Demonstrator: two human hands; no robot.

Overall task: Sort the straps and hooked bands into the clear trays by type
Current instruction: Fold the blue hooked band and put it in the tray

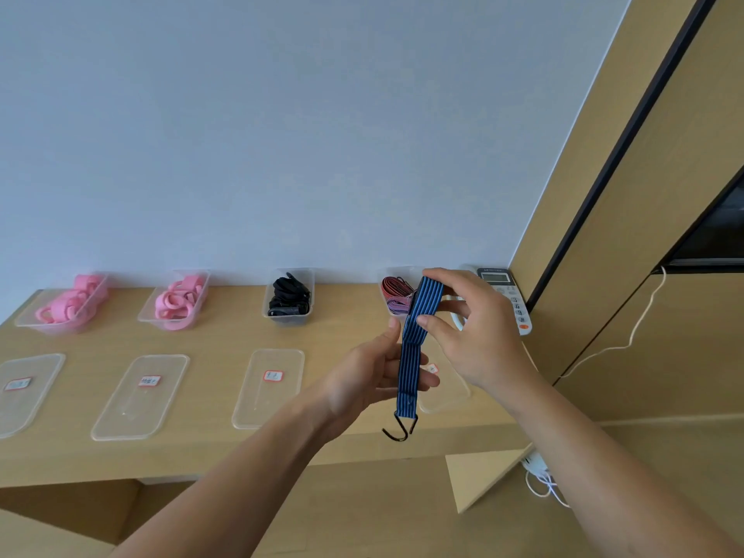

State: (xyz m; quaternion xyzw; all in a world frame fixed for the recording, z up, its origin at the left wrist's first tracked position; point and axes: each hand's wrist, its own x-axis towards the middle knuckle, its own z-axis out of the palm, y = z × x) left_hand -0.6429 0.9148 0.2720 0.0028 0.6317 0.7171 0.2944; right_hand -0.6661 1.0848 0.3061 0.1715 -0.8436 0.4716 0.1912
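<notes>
A folded blue band with black stripes (411, 356) hangs over the desk, two black hooks (400, 428) dangling at its lower end. My right hand (471, 328) pinches the top of the band between thumb and fingers. My left hand (370, 380) holds its middle from the left side. Along the wall stand clear trays: two with pink straps (70, 302) (179, 298), one with black straps (290, 296), and one with red and purple bands (396, 294), partly hidden behind my right hand.
Flat clear lids with red-edged labels (139, 396) (269, 386) (24, 390) lie in a row on the wooden desk (201, 340); another lid (443, 392) sits under my hands. A white desk phone (509, 294) stands at the right corner, with white cables (539, 477) below.
</notes>
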